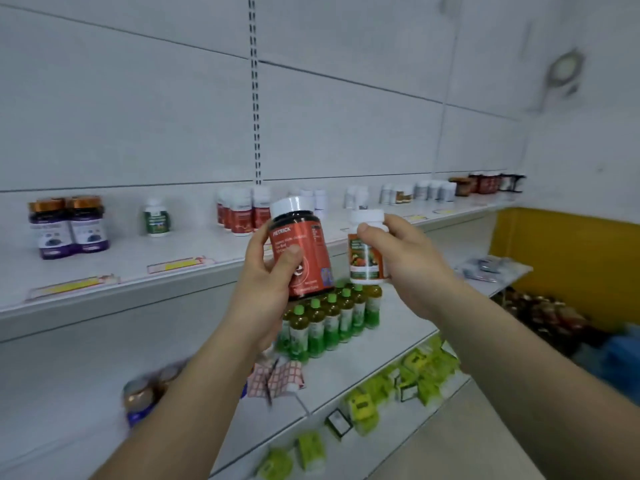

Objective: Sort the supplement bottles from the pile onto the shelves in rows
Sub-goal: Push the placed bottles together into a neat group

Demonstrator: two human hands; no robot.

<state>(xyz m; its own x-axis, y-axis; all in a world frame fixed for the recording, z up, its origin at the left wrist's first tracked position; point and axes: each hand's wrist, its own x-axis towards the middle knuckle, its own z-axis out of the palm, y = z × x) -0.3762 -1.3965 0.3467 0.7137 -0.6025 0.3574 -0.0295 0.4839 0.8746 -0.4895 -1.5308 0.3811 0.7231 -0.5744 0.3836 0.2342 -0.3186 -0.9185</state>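
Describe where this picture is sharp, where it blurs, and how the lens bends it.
Head view: the red bottle in the left hand is sharpest, its label partly readable; the white bottle in the right hand is softer; the jars at lower left smear with blur; the wide lens bows the wall seams; light is even, without hard shadows.
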